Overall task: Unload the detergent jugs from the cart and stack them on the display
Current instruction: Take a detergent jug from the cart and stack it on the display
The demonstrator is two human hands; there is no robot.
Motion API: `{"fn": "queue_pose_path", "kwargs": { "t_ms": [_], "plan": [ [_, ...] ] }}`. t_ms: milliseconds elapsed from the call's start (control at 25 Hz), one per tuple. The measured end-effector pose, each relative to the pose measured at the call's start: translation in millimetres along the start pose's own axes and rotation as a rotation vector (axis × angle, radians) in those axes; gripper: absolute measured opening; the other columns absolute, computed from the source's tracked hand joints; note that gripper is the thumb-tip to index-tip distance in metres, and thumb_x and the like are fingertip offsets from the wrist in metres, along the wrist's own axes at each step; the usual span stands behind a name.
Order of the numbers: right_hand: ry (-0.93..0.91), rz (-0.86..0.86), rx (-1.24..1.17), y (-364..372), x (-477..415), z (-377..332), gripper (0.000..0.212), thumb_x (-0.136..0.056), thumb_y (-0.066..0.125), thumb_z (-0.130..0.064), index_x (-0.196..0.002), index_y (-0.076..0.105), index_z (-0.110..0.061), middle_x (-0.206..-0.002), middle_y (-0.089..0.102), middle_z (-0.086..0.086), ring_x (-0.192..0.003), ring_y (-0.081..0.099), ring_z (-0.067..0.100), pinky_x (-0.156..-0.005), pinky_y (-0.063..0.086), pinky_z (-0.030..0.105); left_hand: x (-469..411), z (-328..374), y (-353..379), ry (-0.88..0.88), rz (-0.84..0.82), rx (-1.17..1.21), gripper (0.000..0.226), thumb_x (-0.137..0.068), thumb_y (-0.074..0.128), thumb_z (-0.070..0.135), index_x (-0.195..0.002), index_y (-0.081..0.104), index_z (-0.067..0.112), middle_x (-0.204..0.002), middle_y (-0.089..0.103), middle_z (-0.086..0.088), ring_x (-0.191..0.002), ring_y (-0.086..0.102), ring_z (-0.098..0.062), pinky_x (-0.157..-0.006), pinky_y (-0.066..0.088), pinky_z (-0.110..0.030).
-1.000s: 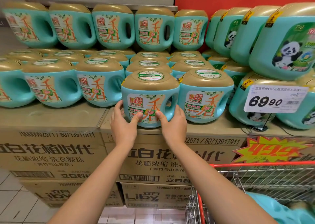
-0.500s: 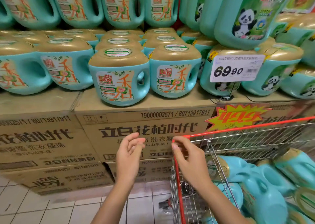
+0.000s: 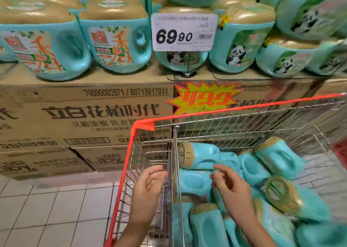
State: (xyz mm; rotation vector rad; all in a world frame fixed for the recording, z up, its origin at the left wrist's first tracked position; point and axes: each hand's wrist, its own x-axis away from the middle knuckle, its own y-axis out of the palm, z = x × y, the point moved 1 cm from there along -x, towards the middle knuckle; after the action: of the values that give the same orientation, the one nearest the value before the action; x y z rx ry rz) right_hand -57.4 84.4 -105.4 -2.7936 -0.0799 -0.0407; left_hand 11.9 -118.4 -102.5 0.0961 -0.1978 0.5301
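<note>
Several turquoise detergent jugs with gold caps lie on their sides in the wire cart [image 3: 244,134], which has a red rim. The nearest jug [image 3: 201,156] lies at the cart's front left corner. My right hand [image 3: 231,186] hovers over the jugs inside the cart, fingers apart, holding nothing. My left hand [image 3: 150,184] is over the cart's left side, fingers loosely curled and empty. On the display above, upright jugs stand in rows on cardboard cartons; the jug just set down [image 3: 43,49] stands at the left beside another [image 3: 116,43].
A white price tag reading 69.90 [image 3: 184,32] hangs in front of the panda-label jugs [image 3: 240,47]. A yellow starburst sign [image 3: 204,98] sticks to the stacked cartons [image 3: 84,111]. White floor tiles [image 3: 47,209] lie at the lower left.
Both hands let go of the jug placed on the display and dropped down into the cart. The view swung right and down toward the cart's jugs.
</note>
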Motion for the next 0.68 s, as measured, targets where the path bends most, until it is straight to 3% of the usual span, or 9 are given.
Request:
{"fn": "queue_pose_path", "kwargs": {
  "t_ms": [200, 280, 480, 600, 680],
  "plan": [
    [0.038, -0.065, 0.03, -68, -18, 37, 0.031, -0.091, 0.061, -0.003, -0.089, 0.065, -0.034, -0.073, 0.068, 0.014, -0.074, 0.066, 0.036, -0.076, 0.054, 0.048, 19, -25, 71, -0.052, 0.024, -0.004, 0.023, -0.088, 0.056, -0.012, -0.101, 0.065, 0.006, -0.075, 0.074, -0.001, -0.066, 0.064, 0.001, -0.063, 0.049, -0.01],
    [0.05, -0.106, 0.045, -81, -25, 46, 0.029, -0.091, 0.061, -0.005, -0.089, 0.064, -0.034, -0.073, 0.068, 0.011, -0.075, 0.066, 0.034, -0.076, 0.053, 0.045, 19, -28, 89, -0.059, 0.042, -0.01, 0.021, -0.088, 0.057, -0.012, -0.1, 0.066, 0.003, -0.068, 0.072, 0.003, -0.061, 0.062, 0.002, -0.059, 0.048, -0.008],
    [0.063, -0.141, 0.17, -76, -57, 64, 0.016, -0.091, 0.064, -0.013, -0.097, 0.068, -0.027, -0.072, 0.067, -0.008, -0.069, 0.063, 0.008, -0.064, 0.047, 0.013, -5, -40, 110, -0.168, 0.068, -0.054, 0.02, -0.089, 0.057, -0.012, -0.108, 0.061, -0.011, -0.073, 0.066, -0.008, -0.056, 0.061, 0.002, -0.056, 0.046, -0.008],
    [-0.014, -0.2, 0.262, -56, -85, 75, 0.018, -0.089, 0.065, -0.014, -0.106, 0.067, -0.017, -0.084, 0.067, -0.006, -0.08, 0.062, 0.006, -0.074, 0.05, 0.02, -30, -52, 119, -0.28, 0.08, -0.073, 0.021, -0.091, 0.058, -0.003, -0.111, 0.063, -0.002, -0.076, 0.064, -0.004, -0.067, 0.061, -0.007, -0.055, 0.046, -0.011],
    [-0.059, -0.26, 0.354, -37, -109, 89, 0.026, -0.087, 0.068, -0.016, -0.112, 0.065, -0.012, -0.099, 0.067, 0.004, -0.095, 0.061, 0.019, -0.085, 0.047, 0.027, -46, -64, 125, -0.344, 0.098, -0.078, 0.02, -0.091, 0.061, 0.003, -0.111, 0.064, 0.005, -0.081, 0.064, -0.003, -0.081, 0.06, -0.017, -0.065, 0.046, -0.021]
  ]
}}
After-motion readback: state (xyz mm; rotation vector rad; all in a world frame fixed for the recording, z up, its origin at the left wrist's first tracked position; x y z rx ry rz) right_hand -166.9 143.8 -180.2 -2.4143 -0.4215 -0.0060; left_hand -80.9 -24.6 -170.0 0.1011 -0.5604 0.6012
